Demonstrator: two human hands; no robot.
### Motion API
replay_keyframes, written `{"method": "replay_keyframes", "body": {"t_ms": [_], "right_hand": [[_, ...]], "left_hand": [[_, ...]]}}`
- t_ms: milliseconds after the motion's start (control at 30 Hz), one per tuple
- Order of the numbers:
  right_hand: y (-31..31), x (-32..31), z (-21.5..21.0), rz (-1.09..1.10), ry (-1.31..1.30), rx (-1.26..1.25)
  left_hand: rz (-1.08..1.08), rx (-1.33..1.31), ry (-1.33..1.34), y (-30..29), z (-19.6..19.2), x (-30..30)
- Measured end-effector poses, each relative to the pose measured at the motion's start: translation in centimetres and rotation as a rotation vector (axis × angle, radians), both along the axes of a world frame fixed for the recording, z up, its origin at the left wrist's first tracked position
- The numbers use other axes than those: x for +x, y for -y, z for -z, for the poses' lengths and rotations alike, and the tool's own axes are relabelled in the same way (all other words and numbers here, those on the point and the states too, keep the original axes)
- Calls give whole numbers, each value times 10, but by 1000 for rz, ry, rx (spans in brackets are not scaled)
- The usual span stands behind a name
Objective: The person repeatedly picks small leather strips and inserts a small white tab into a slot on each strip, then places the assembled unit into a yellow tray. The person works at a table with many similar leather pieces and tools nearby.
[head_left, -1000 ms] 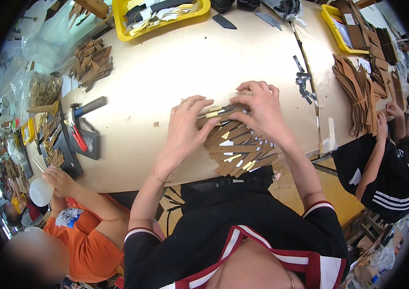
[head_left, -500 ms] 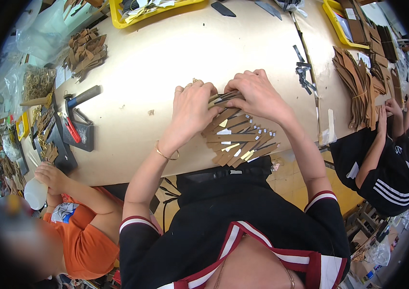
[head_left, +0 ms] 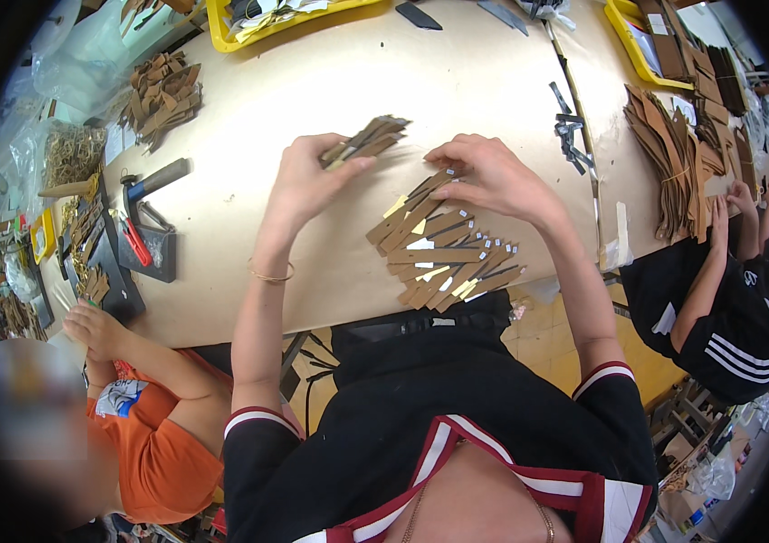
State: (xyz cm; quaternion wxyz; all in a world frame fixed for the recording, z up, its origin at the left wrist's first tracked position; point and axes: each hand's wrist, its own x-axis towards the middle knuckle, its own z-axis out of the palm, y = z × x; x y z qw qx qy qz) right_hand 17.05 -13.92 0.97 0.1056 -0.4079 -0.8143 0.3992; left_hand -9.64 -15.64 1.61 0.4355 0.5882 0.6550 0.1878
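Observation:
My left hand (head_left: 307,176) is closed around a small bundle of brown leather strips (head_left: 368,143), raised above the table left of the fanned pile. My right hand (head_left: 493,181) is at the pile's far end, thumb and fingers bent around the end of a brown strip (head_left: 420,188). Below it, a fan of overlapping brown strips (head_left: 439,257) runs toward the table's near edge. Dark edges, small white tags and yellow or white paper pieces show among them. My right palm is hidden from view.
A hammer (head_left: 158,179) and red-handled tool (head_left: 137,242) lie on a dark block at left. Brown strips (head_left: 162,95) are heaped behind them. Small black pieces (head_left: 570,136) lie at right, near long brown pieces (head_left: 665,172). A yellow tray (head_left: 294,20) stands far back. Co-workers sit on both sides.
My hands have come apart. The left has moved left with the bundle, while the right stays at the pile. More strips now show at the fan's far end.

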Motion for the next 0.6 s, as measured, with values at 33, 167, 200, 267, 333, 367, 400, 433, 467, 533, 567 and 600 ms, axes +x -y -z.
{"method": "replay_keyframes", "body": {"t_ms": [33,167,200,267,333,367,400,433,467,533,567,600], "right_hand": [[1,-3,-1,-4,32,-26],[12,-16,-12,-59,245,186],[11,-18,-14,-82,288,173],[13,-23,-17,-113,343,163],[14,-26,-18,-128,370,169],[14,-27,-18,-102,336,168],[14,-26,-18,-75,303,165],[14,-25,-19,-50,276,157],[11,-23,-19,0,223,107],[6,-18,-20,97,129,-1],[6,-15,-21,101,99,-51],[5,-11,-22,106,68,-100]], "left_hand": [[-40,14,56,1,0,-5],[-147,28,143,8,-4,-16],[-164,6,138,11,-6,-18],[-182,-8,133,17,-11,-19],[-182,10,129,23,-13,-19],[-194,11,150,25,-15,-19],[-206,12,166,28,-15,-19],[-219,14,181,29,-16,-20],[-229,29,203,30,-16,-21],[-260,40,232,30,-19,-25],[-263,56,233,30,-20,-26],[-275,52,221,30,-22,-27]]}}
